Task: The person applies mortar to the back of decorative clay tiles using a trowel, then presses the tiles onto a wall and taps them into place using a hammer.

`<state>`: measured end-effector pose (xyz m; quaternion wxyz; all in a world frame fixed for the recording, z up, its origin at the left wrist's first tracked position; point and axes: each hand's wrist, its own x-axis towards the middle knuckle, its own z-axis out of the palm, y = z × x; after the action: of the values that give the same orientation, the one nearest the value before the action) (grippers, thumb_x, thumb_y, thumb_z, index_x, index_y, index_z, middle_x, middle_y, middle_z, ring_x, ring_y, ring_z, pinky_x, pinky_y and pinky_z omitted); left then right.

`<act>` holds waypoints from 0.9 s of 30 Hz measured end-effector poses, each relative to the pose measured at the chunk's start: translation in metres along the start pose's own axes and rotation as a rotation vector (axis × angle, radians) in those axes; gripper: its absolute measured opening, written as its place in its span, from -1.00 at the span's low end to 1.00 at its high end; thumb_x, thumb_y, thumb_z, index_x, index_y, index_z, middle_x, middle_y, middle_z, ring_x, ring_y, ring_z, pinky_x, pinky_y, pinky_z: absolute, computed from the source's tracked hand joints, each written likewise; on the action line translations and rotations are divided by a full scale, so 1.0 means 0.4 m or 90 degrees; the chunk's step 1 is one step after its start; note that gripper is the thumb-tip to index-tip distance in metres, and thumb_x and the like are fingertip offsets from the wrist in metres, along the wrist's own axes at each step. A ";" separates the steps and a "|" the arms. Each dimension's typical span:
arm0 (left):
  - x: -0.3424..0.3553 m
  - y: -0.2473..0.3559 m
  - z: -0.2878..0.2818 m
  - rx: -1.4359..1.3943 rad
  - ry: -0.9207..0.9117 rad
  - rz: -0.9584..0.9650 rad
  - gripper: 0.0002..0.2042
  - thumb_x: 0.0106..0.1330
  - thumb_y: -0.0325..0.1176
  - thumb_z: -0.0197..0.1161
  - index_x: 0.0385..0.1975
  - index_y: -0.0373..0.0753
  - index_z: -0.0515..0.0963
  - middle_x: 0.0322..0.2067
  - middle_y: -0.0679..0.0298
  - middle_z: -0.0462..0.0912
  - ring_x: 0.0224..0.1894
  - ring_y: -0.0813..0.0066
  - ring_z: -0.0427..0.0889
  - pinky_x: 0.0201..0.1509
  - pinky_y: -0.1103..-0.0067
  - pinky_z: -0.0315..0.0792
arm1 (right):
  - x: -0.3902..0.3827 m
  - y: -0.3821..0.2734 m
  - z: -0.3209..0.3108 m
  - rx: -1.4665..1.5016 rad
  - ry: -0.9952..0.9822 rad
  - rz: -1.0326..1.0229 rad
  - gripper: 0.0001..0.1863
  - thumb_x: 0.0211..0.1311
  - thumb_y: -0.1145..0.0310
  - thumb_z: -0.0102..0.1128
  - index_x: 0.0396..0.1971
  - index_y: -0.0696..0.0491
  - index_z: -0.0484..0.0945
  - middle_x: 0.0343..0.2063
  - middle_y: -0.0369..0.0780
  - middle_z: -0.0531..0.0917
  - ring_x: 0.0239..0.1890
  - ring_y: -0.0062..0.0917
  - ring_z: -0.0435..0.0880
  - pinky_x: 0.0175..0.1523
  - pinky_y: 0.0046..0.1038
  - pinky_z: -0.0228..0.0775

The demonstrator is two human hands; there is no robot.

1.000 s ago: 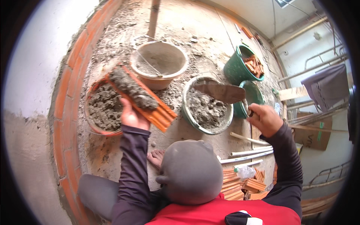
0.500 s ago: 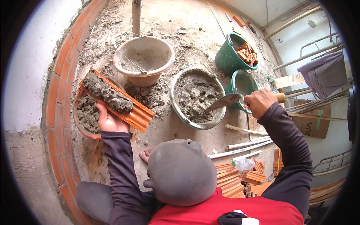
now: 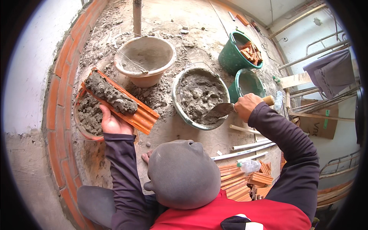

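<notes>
My left hand holds up an orange ribbed hollow clay brick from below, its fingers mostly hidden. A thick strip of grey mortar lies along the brick's upper face. Closed round the wooden handle of a trowel, my right hand is just right of a mortar bucket. The trowel's blade slants down to the left, over the bucket's near right rim, with its tip at the wet mortar. Under the brick stands another mortar-filled bucket, partly covered by it.
A pale bucket stands at the far left, near an upright post. Two green buckets are at the far right, one with brick pieces. White pipes and stacked bricks lie near right. A low brick course runs along the left wall.
My right hand has shifted left with the trowel, bringing the blade lower and further over the mortar in the bucket. My left hand and the brick have barely moved.
</notes>
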<state>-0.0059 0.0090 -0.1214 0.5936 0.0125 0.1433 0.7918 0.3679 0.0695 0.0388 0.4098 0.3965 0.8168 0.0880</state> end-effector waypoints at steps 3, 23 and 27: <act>0.002 0.007 -0.008 0.012 -0.013 -0.012 -0.52 0.44 0.01 -0.05 0.25 -0.10 0.31 0.16 0.27 0.45 0.17 0.25 0.44 0.30 0.22 0.30 | 0.019 0.002 0.022 -0.002 0.037 -0.027 -0.86 0.00 0.38 0.14 -0.62 0.01 0.67 -0.57 -0.14 0.68 -0.43 -0.30 0.72 -0.33 -0.30 0.53; -0.008 -0.027 -0.008 0.028 0.007 -0.014 -0.52 0.43 -0.01 -0.02 0.25 -0.11 0.30 0.13 0.28 0.47 0.14 0.27 0.45 0.27 0.24 0.32 | 0.071 0.095 0.080 0.307 -0.087 -0.105 -0.76 -0.12 0.31 0.20 -0.44 0.12 0.66 -0.46 -0.01 0.65 -0.33 -0.14 0.65 -0.20 -0.21 0.49; -0.007 -0.034 -0.008 0.006 0.026 -0.037 -0.52 0.43 -0.01 -0.01 0.25 -0.11 0.30 0.13 0.27 0.47 0.15 0.26 0.45 0.28 0.22 0.32 | 0.095 0.123 0.182 0.483 -0.104 -0.161 -0.75 -0.09 0.29 0.17 -0.47 0.15 0.64 -0.59 -0.07 0.62 -0.49 -0.27 0.63 -0.35 -0.27 0.42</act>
<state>0.0069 0.0089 -0.1274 0.6130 -0.0050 0.1597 0.7738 0.4367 0.1166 -0.0081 0.3058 0.4215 0.7983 -0.3026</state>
